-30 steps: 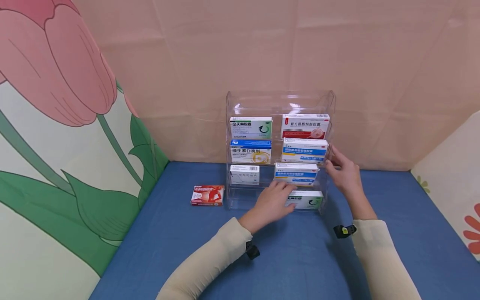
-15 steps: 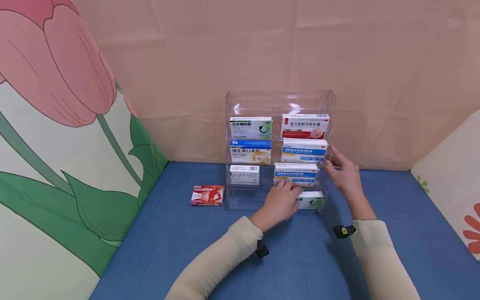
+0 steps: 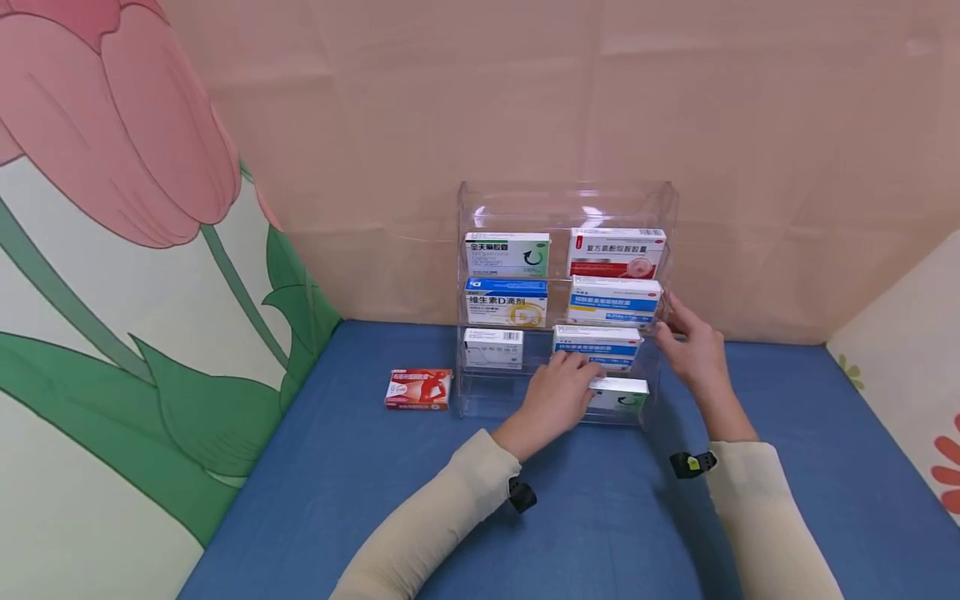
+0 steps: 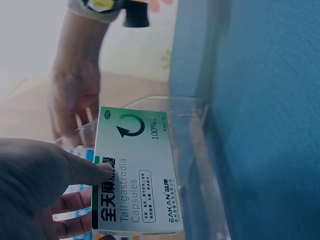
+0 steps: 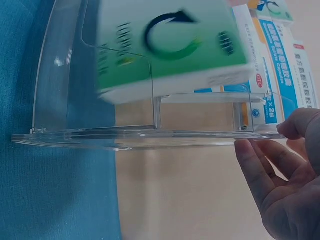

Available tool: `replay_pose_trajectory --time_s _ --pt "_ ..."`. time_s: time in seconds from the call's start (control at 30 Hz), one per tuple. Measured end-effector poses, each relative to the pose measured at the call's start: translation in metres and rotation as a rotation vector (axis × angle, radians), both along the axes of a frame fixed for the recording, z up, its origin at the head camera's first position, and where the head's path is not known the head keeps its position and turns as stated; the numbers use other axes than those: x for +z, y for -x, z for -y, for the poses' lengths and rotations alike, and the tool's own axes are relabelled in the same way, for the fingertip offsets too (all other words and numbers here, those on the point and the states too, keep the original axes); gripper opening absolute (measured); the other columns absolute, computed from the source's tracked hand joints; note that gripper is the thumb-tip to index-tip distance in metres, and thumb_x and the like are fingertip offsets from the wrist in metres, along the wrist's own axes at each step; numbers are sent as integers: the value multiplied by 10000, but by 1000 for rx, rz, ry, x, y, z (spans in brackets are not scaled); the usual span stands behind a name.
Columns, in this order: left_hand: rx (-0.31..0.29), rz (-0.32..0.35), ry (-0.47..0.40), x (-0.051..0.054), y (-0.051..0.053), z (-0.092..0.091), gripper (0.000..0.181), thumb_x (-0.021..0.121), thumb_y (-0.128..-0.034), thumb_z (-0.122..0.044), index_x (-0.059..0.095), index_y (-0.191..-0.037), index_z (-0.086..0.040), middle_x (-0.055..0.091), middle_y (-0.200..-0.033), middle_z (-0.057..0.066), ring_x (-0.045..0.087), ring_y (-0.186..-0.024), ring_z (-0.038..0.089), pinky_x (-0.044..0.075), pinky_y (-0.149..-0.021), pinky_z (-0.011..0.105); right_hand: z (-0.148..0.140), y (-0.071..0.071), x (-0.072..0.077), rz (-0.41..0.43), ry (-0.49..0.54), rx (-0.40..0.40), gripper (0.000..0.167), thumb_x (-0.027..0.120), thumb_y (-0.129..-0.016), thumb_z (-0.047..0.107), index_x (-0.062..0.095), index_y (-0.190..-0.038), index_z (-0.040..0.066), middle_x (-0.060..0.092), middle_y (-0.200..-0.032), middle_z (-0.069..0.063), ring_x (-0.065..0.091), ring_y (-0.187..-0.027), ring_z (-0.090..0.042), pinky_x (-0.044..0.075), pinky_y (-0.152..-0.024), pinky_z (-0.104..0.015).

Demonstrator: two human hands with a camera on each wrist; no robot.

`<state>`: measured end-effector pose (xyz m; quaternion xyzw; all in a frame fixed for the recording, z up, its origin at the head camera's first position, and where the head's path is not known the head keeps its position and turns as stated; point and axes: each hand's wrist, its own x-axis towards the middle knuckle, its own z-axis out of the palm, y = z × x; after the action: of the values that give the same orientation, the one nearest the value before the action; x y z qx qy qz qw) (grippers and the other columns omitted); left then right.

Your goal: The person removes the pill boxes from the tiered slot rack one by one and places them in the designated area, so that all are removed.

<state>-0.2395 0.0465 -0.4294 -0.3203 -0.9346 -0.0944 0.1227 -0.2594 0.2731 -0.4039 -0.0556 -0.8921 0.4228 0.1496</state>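
My left hand [image 3: 551,400] pinches a green-and-white medicine box [image 3: 621,394] at the right of the clear rack's lowest tier. In the left wrist view its thumb [image 4: 90,171] lies on the printed front, with fingers behind the box. Whether the box's bottom touches the tier is hard to tell. On the rack's right side, my right hand [image 3: 693,350] grips the edge of the clear plastic rack [image 3: 566,200]. The right wrist view shows the thumb and fingertips on either side of that side panel [image 5: 200,137].
Upper tiers hold several medicine boxes, among them a red-and-white one [image 3: 617,252], a vitamin D one [image 3: 506,303] and a blue-and-white one [image 3: 596,346]. A red medicine box [image 3: 418,389] lies on the blue tabletop [image 3: 300,500] left of the rack. A pink wall covering [image 3: 375,167] rises behind.
My left hand has shifted slightly right with the green-and-white box, which now sits a little higher. The right hand keeps its hold on the rack's side.
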Motion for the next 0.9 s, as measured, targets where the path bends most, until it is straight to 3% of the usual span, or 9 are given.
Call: replay_pose_trajectory --time_s 0.23,0.6,0.9 --pt "-25 -37 -15 12 -8 14 298 701 -968 -312 689 -1264 -279 685 -1224 -60 585 -1073 140 553 -751 284 -3 -3 -1 -4 1 -3 621 517 -1047 317 254 -1608 269 574 -1412 -225 648 -1150 -432 521 -951 -592" --pt "-38 24 -25 20 -19 44 301 724 -953 -287 702 -1252 -258 685 -1201 -50 571 -981 135 534 -747 260 -5 -5 2 57 25 -5 632 520 -1053 346 201 -1598 377 540 -1462 -199 581 -1254 -427 502 -985 -590" --pt "-11 182 -52 27 -24 82 341 757 -927 -270 693 -1261 -297 683 -1189 -45 573 -1069 152 568 -812 335 -2 -1 5 62 11 27 648 531 -1051 326 212 -1614 295 549 -1442 -228 532 -1299 -439 473 -1008 -613"
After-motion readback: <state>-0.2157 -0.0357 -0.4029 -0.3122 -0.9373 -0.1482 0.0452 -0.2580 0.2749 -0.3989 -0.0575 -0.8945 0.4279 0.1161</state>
